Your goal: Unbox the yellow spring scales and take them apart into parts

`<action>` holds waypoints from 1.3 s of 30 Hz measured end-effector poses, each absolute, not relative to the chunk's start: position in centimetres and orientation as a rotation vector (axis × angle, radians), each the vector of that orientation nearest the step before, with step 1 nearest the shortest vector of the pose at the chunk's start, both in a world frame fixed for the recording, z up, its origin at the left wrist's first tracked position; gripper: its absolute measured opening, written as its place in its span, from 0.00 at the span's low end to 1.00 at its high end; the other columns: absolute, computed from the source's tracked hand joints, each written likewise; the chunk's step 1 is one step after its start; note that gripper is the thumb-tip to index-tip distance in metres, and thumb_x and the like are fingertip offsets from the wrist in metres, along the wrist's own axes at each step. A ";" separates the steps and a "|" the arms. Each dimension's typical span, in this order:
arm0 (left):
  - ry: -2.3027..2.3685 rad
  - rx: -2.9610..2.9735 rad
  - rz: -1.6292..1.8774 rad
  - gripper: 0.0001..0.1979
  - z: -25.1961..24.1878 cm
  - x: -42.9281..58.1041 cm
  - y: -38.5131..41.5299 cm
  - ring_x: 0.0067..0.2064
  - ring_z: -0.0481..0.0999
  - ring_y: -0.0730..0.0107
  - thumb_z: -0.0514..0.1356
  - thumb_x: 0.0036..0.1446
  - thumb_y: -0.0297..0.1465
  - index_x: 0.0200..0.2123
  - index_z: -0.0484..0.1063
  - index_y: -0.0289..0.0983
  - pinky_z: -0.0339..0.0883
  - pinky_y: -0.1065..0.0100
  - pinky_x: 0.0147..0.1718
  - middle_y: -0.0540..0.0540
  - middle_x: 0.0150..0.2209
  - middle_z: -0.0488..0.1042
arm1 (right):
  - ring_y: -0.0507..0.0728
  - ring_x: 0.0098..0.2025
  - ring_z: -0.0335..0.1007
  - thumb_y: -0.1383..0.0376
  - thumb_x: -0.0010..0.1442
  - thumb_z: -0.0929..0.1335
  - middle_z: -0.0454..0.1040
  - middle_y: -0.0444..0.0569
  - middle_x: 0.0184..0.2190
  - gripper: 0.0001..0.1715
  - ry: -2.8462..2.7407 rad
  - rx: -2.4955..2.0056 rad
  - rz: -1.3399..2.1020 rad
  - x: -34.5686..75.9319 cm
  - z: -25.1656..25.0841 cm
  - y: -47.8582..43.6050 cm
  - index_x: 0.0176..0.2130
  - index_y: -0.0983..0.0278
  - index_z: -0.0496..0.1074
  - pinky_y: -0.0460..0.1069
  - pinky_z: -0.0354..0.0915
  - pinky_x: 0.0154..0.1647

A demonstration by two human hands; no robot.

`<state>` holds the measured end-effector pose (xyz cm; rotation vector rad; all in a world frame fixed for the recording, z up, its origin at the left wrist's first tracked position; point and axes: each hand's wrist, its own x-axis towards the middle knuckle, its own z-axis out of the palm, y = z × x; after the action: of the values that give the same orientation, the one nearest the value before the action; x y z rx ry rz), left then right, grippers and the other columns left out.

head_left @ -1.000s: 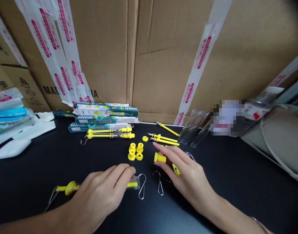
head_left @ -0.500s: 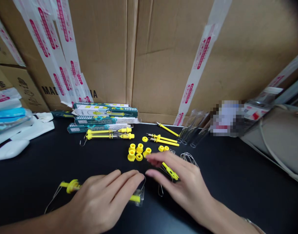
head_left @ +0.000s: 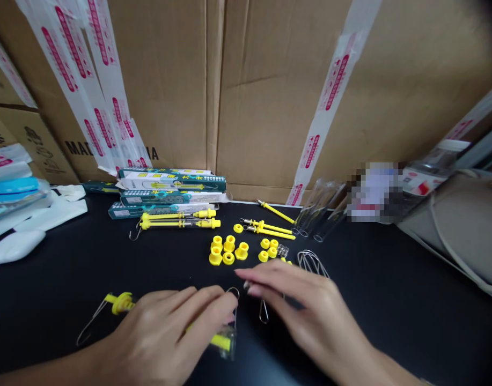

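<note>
**Change since the earlier views.** The right hand (head_left: 314, 316) has moved inward and is open, its fingertips (head_left: 246, 284) now just beside the left hand (head_left: 165, 332). The left fingers (head_left: 205, 308) have curled over the yellow rod (head_left: 220, 341), whose clear end has shifted toward the viewer. Beyond the right fingertips, two more small yellow rings (head_left: 263, 256) have appeared. The slotted yellow piece, formerly in front of those fingertips, is no longer seen there.

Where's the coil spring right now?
In the head view, the small metal coil spring lies on the black tabletop, between the small yellow caps and the wire loops, above the right hand.
</note>
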<state>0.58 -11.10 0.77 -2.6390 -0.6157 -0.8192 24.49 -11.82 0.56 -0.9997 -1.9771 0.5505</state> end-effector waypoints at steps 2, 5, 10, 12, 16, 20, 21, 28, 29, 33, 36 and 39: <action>-0.731 -2.618 -0.792 0.15 0.3 0.8 -10.7 0.38 0.83 0.71 0.47 0.72 0.26 0.49 0.74 0.34 0.75 0.75 0.33 0.46 0.43 0.83 | 0.55 0.40 0.80 0.68 0.66 0.68 0.83 0.45 0.40 0.12 -1.938 -1.123 0.320 26.6 1.0 -11.0 0.43 0.56 0.81 0.48 0.75 0.44; -0.854 -2.663 -0.586 0.18 -0.1 1.0 -10.4 0.43 0.83 0.66 0.46 0.72 0.27 0.54 0.72 0.35 0.77 0.71 0.33 0.44 0.51 0.80 | 0.59 0.38 0.81 0.60 0.65 0.69 0.83 0.47 0.39 0.10 -1.861 -1.381 0.097 30.2 1.3 -9.4 0.37 0.57 0.83 0.52 0.76 0.40; -0.855 -2.759 -0.356 0.22 0.4 1.2 -10.3 0.45 0.83 0.64 0.57 0.66 0.27 0.62 0.66 0.34 0.79 0.70 0.37 0.41 0.61 0.73 | 0.62 0.36 0.83 0.58 0.60 0.72 0.86 0.44 0.35 0.08 -1.875 -1.606 0.077 33.1 1.1 -8.0 0.37 0.54 0.84 0.53 0.76 0.35; -0.869 -2.783 -0.328 0.24 0.5 1.4 -10.2 0.46 0.83 0.65 0.58 0.66 0.27 0.64 0.63 0.34 0.79 0.70 0.36 0.40 0.61 0.72 | 0.62 0.35 0.84 0.60 0.60 0.72 0.86 0.44 0.34 0.08 -1.930 -1.601 0.117 32.9 0.9 -8.0 0.36 0.55 0.84 0.52 0.77 0.34; -0.867 -2.780 -0.333 0.27 0.4 1.6 -10.1 0.46 0.83 0.64 0.58 0.65 0.28 0.66 0.60 0.31 0.80 0.69 0.37 0.39 0.61 0.71 | 0.58 0.30 0.83 0.63 0.60 0.71 0.85 0.44 0.32 0.08 -2.045 -1.530 0.149 32.1 0.6 -8.2 0.36 0.57 0.83 0.49 0.77 0.30; -0.856 -2.777 -0.303 0.26 0.5 1.6 -10.0 0.45 0.84 0.63 0.61 0.64 0.28 0.64 0.62 0.30 0.80 0.67 0.36 0.40 0.61 0.72 | 0.57 0.30 0.82 0.65 0.59 0.70 0.85 0.45 0.33 0.09 -2.105 -1.498 0.102 32.1 0.6 -8.1 0.38 0.58 0.83 0.49 0.78 0.31; -0.859 -2.783 -0.297 0.26 0.6 1.6 -10.0 0.45 0.84 0.64 0.61 0.63 0.28 0.64 0.63 0.30 0.80 0.67 0.36 0.41 0.60 0.72 | 0.57 0.31 0.83 0.65 0.60 0.70 0.85 0.45 0.34 0.09 -2.109 -1.489 0.083 32.2 0.7 -8.1 0.38 0.58 0.83 0.49 0.78 0.32; -0.959 -2.818 -0.318 0.33 0.5 1.6 -10.2 0.48 0.83 0.61 0.67 0.58 0.28 0.65 0.61 0.35 0.81 0.64 0.38 0.42 0.61 0.72 | 0.57 0.31 0.82 0.67 0.61 0.68 0.85 0.47 0.34 0.12 -2.124 -1.448 0.008 31.9 0.6 -8.3 0.40 0.60 0.81 0.51 0.78 0.33; -0.977 -2.823 -0.317 0.35 0.5 1.6 -10.2 0.49 0.83 0.61 0.69 0.56 0.28 0.65 0.61 0.36 0.81 0.64 0.39 0.42 0.61 0.72 | 0.56 0.28 0.81 0.67 0.60 0.68 0.84 0.47 0.32 0.12 -2.113 -1.461 0.018 31.9 0.5 -8.3 0.41 0.60 0.81 0.50 0.77 0.31; -1.019 -2.833 -0.322 0.39 0.3 1.6 -10.1 0.49 0.83 0.60 0.72 0.52 0.28 0.65 0.62 0.38 0.80 0.64 0.41 0.42 0.61 0.71 | 0.54 0.25 0.79 0.67 0.59 0.68 0.83 0.46 0.29 0.10 -2.071 -1.483 0.119 31.6 0.2 -8.1 0.42 0.62 0.76 0.47 0.75 0.27; -1.039 -2.836 -0.316 0.37 0.3 1.8 -10.0 0.49 0.83 0.61 0.71 0.55 0.31 0.65 0.61 0.39 0.80 0.66 0.42 0.41 0.63 0.69 | 0.54 0.26 0.79 0.66 0.59 0.68 0.83 0.45 0.29 0.09 -2.061 -1.479 0.155 31.4 0.1 -8.0 0.42 0.61 0.74 0.47 0.76 0.29; -1.069 -2.833 -0.285 0.36 0.2 1.9 -9.9 0.48 0.83 0.61 0.70 0.55 0.30 0.65 0.62 0.39 0.80 0.65 0.41 0.42 0.62 0.70 | 0.55 0.28 0.81 0.67 0.60 0.67 0.83 0.45 0.31 0.09 -2.063 -1.515 0.180 31.5 0.2 -8.0 0.43 0.61 0.73 0.47 0.76 0.30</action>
<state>1.92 -9.91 0.16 -2.8331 -1.0692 -0.2848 31.46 -8.04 0.19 -1.5153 -2.0629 0.1800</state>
